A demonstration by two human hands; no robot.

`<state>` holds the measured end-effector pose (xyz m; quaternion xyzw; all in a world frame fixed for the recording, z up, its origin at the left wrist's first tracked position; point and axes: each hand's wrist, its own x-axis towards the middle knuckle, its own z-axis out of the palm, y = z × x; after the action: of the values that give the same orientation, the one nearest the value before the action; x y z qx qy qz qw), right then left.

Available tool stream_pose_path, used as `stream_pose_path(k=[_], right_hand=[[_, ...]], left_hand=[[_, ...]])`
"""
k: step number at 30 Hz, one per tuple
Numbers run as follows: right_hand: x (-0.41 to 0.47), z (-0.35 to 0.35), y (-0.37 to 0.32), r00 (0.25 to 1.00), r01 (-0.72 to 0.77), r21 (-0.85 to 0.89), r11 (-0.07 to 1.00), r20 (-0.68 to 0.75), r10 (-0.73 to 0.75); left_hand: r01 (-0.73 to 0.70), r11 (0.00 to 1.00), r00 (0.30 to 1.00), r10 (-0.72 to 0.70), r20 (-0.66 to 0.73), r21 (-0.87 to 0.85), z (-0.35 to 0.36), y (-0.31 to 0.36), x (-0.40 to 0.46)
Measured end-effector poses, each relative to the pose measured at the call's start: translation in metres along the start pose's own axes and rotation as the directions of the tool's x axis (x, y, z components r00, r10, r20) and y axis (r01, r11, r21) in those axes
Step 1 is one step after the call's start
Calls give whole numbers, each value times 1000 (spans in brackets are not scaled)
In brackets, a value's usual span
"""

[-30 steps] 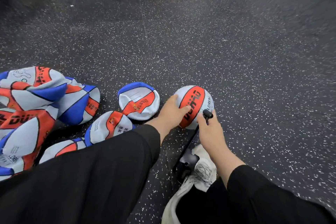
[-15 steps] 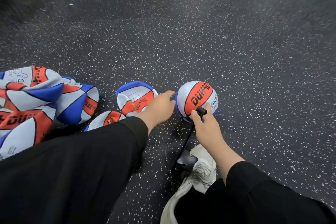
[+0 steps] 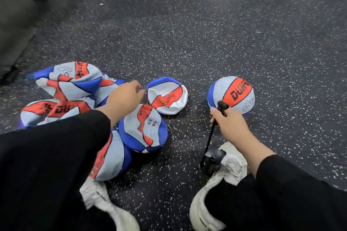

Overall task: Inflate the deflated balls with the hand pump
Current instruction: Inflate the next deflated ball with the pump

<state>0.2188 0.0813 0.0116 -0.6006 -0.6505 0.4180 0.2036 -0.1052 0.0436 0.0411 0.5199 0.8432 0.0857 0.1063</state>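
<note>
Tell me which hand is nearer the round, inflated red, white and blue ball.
Right. The right hand grips the black pump handle just in front of the inflated ball; the left hand is farther off, beside the folded deflated ball.

One inflated ball (image 3: 231,95) sits round on the floor, the only full one. One hand pump (image 3: 213,137) stands beside it. Flat balls next: one folded ball (image 3: 167,95) lies on its own, a second (image 3: 143,129) sits nearer, a third (image 3: 110,155) is half under the sleeve, and the heap (image 3: 71,90) on the left holds several more, too tangled to count. Two white shoes (image 3: 219,184), two hands.
</note>
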Motion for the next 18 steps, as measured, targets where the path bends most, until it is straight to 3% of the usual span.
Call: stream_pose_path(k=[5,11,14,18], right_hand=[[-15,2,-34,970,76,61,995,225,-88],[-23,9,-40,942,54,130,990,323,-94],[-23,13,-37,952,-20,186,982,303,-38],[-22,13,-42,991,30,177,984,125,-53]], left_hand=[[36,988,946,-82,314,150,-3,-22,-25],[215,977,896,-202,395,13,21,-24,-44],[218,975,906,-183,381,-49,26,-21,-47],[190,962,942,-122,311,-196,27,-17,-53]])
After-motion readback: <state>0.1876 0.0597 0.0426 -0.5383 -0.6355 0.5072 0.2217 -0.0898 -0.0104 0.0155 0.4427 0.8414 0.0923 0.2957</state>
